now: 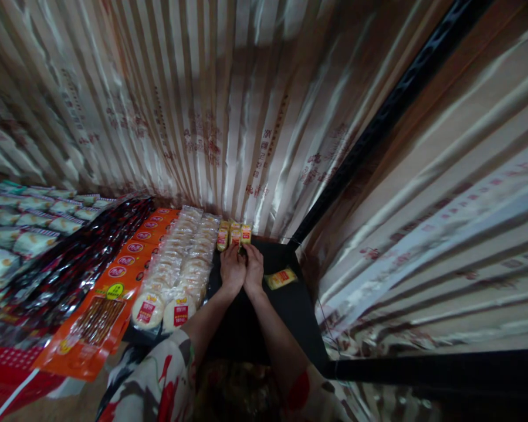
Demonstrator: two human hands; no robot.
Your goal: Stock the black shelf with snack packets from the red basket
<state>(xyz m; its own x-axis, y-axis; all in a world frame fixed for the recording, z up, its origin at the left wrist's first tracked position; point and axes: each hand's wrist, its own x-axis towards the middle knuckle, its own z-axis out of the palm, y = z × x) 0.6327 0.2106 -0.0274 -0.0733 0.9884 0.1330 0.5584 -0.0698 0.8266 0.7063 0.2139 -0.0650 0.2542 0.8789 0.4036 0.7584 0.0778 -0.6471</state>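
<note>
My left hand [233, 271] and my right hand [254, 266] are side by side over the back of a black shelf [237, 328]. The left fingers close at the near end of the middle yellow snack packet [234, 232]. At the near end of the right yellow snack packet [246, 233], the right fingers are bent in; their tips are partly hidden. A third yellow packet [222, 235] stands just left of these two, in the same row. One more loose yellow packet [281, 278] lies flat on the shelf, to the right of my right hand.
Left of my hands run two rows of clear-wrapped rice crackers [180, 310], orange snack bags [101, 316], dark shiny packets [77, 252] and white-green packs [35, 243]. A black post [365, 135] rises at the shelf's back right corner. Printed pleated sheeting [229, 117] hangs behind.
</note>
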